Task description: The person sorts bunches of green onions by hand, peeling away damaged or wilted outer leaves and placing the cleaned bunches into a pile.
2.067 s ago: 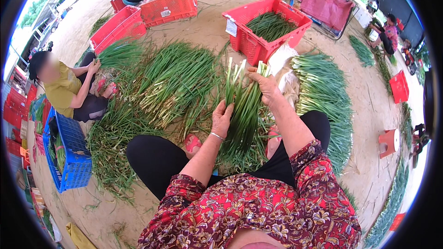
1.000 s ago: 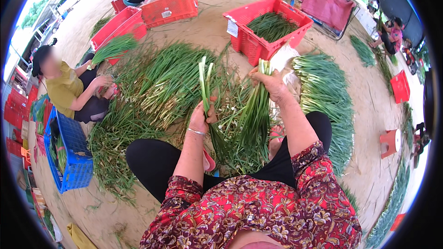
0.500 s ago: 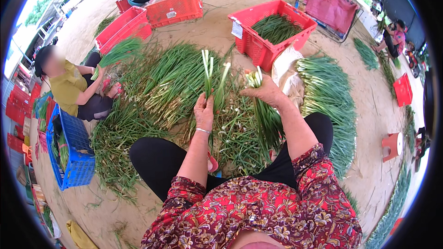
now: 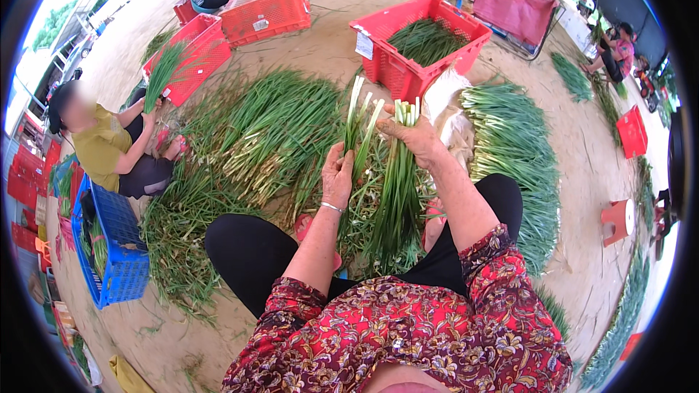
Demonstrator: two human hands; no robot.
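My left hand [image 4: 337, 176] is closed around a few green onions [image 4: 354, 116], their white ends pointing up. Close beside it, my right hand [image 4: 416, 140] grips a thicker bunch of green onions [image 4: 395, 200], white ends at the top and long green leaves hanging down. Both hands are above a litter of stripped leaves [image 4: 364, 225] between my knees. A loose heap of untrimmed green onions [image 4: 280, 127] lies ahead to the left. On my right, cleaned green onions [image 4: 510, 138] lie in a long, neat row with their white ends toward the heap.
Ahead stands a red crate [image 4: 422, 51] holding greens, beside a white sack [image 4: 448, 105]. A co-worker [image 4: 102, 131] sits at left holding a bunch, near a blue crate [image 4: 120, 247]. More red crates [image 4: 266, 11] stand at the back. A stool [image 4: 617, 220] is at the right.
My right hand has turned, so its bunch now hangs straight down in front of me. My left hand has moved right, closer to it. The co-worker's bunch is more upright.
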